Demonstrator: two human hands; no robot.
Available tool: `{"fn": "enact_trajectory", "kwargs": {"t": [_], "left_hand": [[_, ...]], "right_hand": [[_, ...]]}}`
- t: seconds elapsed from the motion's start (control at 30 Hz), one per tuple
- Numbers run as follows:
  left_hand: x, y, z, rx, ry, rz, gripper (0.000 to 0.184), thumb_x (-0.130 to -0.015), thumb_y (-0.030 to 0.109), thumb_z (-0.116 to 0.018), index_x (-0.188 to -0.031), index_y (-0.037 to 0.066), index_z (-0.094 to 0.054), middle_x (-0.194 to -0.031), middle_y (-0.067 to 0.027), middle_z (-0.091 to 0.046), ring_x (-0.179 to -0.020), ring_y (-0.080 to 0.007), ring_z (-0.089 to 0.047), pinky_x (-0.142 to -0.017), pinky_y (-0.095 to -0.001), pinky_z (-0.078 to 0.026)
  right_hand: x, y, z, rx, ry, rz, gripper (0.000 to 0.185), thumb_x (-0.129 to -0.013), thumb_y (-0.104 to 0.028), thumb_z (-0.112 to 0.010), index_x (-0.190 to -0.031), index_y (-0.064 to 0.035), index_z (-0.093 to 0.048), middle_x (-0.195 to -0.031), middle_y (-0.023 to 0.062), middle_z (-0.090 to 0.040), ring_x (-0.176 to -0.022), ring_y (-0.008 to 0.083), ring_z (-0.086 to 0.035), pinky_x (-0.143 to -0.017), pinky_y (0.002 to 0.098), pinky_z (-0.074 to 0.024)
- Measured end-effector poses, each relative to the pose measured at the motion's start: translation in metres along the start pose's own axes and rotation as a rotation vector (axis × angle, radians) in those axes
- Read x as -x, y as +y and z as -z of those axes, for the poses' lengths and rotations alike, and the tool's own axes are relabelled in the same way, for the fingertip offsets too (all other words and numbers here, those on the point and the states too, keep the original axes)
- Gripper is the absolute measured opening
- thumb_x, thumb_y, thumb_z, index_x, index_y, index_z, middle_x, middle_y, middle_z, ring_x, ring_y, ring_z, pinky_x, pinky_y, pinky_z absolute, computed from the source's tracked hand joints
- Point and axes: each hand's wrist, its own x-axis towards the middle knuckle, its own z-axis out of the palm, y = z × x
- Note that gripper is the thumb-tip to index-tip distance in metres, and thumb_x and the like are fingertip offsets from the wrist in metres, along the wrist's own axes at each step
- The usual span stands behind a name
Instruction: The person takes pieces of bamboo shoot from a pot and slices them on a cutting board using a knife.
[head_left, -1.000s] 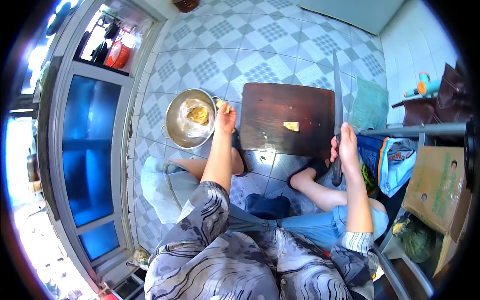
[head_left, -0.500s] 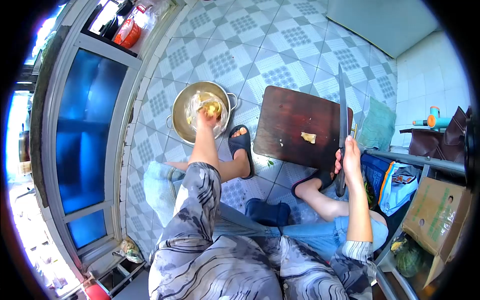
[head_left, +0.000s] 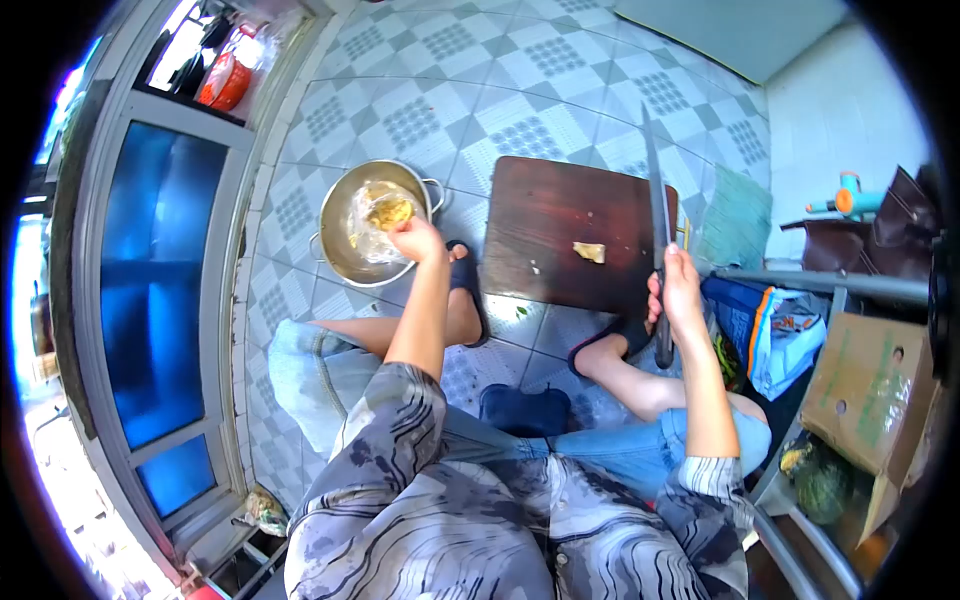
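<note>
Right hand [head_left: 682, 290] grips long black-handled steel knife [head_left: 656, 195]; wrist slip could nick bare shin [head_left: 640, 390]. Left hand [head_left: 418, 241]: can't tell grip; snagging clear plastic bag [head_left: 368, 240] risks spills.

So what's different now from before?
The left hand held a yellowish piece beside the pot, then reached into the bag there. Now it's back nearer the rim; I can't tell if it let go. The right hand still holds the knife; the board stayed put.
</note>
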Motion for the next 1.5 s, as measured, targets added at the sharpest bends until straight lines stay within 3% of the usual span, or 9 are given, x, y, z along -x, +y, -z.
{"fn": "enact_trajectory", "kwargs": {"t": [0.1,0.33,0.53,0.63,1.03,1.13,1.2,1.37,1.5], "left_hand": [[0.095,0.058,0.03,0.198,-0.517,-0.359,0.016,-0.074,-0.002,-0.056,-0.089,0.0,-0.051,-0.079,-0.0054,-0.052,-0.068,-0.0117,-0.047,-0.064,-0.0251,-0.043],[0.201,0.087,0.039,0.019,-1.008,-1.114,0.018,-0.072,0.013,-0.069,-0.087,0.006,-0.062,-0.087,-0.0123,-0.059,-0.082,-0.0316,-0.056,-0.08,-0.0404,-0.046],[0.209,0.086,0.019,-0.516,-1.21,-0.875,0.018,-0.075,0.022,-0.07,-0.08,0.005,-0.064,-0.085,-0.0127,-0.065,-0.079,-0.0281,-0.062,-0.075,-0.0387,-0.049],[0.203,0.084,0.008,-0.157,-1.487,-0.091,0.01,-0.082,0.009,-0.064,-0.085,0.0,-0.064,-0.077,-0.005,-0.064,-0.073,-0.0097,-0.061,-0.057,-0.026,-0.051],[0.209,0.132,0.037,0.373,-1.594,0.278,0.011,-0.087,0.01,-0.056,-0.094,0.001,-0.059,-0.088,-0.0057,-0.062,-0.076,-0.0122,-0.06,-0.067,-0.0263,-0.053],[0.204,0.108,0.023,0.282,-1.633,0.171,0.014,-0.086,0.012,-0.059,-0.093,0.0,-0.06,-0.083,-0.004,-0.063,-0.072,-0.0119,-0.06,-0.065,-0.0261,-0.052],[0.198,0.079,0.008,-0.115,-1.433,-0.489,0.016,-0.081,0.012,-0.065,-0.093,0.001,-0.062,-0.075,-0.0029,-0.064,-0.067,-0.0126,-0.061,-0.062,-0.0271,-0.05],[0.199,0.075,0.026,-0.298,-1.229,-0.622,0.022,-0.071,0.013,-0.071,-0.089,0.006,-0.062,-0.079,-0.0079,-0.063,-0.074,-0.0268,-0.06,-0.068,-0.0367,-0.048],[0.196,0.07,0.045,-0.141,-0.97,-1.014,0.018,-0.07,0.009,-0.071,-0.086,0.007,-0.063,-0.09,-0.0098,-0.059,-0.08,-0.027,-0.057,-0.071,-0.036,-0.047]], "right_hand": [[0.004,0.0,0.004,-0.007,0.008,-0.013,0.034,-0.098,-0.042,-0.035,-0.093,-0.0091,-0.04,-0.055,0.0008,-0.043,-0.033,0.0095,-0.04,-0.028,0.0258,-0.0344],[0.009,0.018,0.02,0.05,-0.015,-0.01,0.032,-0.097,-0.042,-0.036,-0.096,-0.0099,-0.041,-0.055,0.0016,-0.044,-0.033,0.01,-0.04,-0.029,0.0263,-0.0356],[0.01,0.019,0.029,0.019,-0.016,0.052,0.036,-0.097,-0.042,-0.037,-0.095,-0.0064,-0.042,-0.056,0.0019,-0.045,-0.033,0.0093,-0.04,-0.028,0.0256,-0.035],[0.011,0.019,0.028,0.02,-0.015,0.07,0.036,-0.097,-0.042,-0.037,-0.094,-0.0068,-0.042,-0.055,0.0017,-0.044,-0.033,0.0096,-0.04,-0.027,0.0259,-0.0341],[0.011,0.021,0.028,0.112,-0.01,0.136,0.039,-0.098,-0.039,-0.035,-0.087,-0.0021,-0.041,-0.05,0.0067,-0.047,-0.032,0.0179,-0.047,-0.03,0.0326,-0.0383],[0.011,0.026,0.027,0.093,0.001,0.125,0.035,-0.098,-0.04,-0.036,-0.088,-0.0064,-0.04,-0.052,0.0022,-0.043,-0.031,0.0103,-0.04,-0.026,0.0268,-0.0329],[0.011,0.028,0.027,0.125,-0.004,0.128,0.037,-0.098,-0.039,-0.036,-0.088,-0.0041,-0.041,-0.051,0.0051,-0.045,-0.032,0.0145,-0.043,-0.028,0.03,-0.0356],[0.01,0.036,0.026,0.243,-0.003,0.097,0.04,-0.097,-0.039,-0.035,-0.088,-0.0012,-0.041,-0.054,0.0129,-0.052,-0.035,0.0227,-0.05,-0.036,0.0374,-0.0426],[0.002,0.059,0.012,0.61,0.059,0.278,0.037,-0.097,-0.038,-0.034,-0.095,-0.0012,-0.041,-0.079,0.0304,-0.061,-0.079,0.0503,-0.058,-0.07,0.0574,-0.0446]]}}
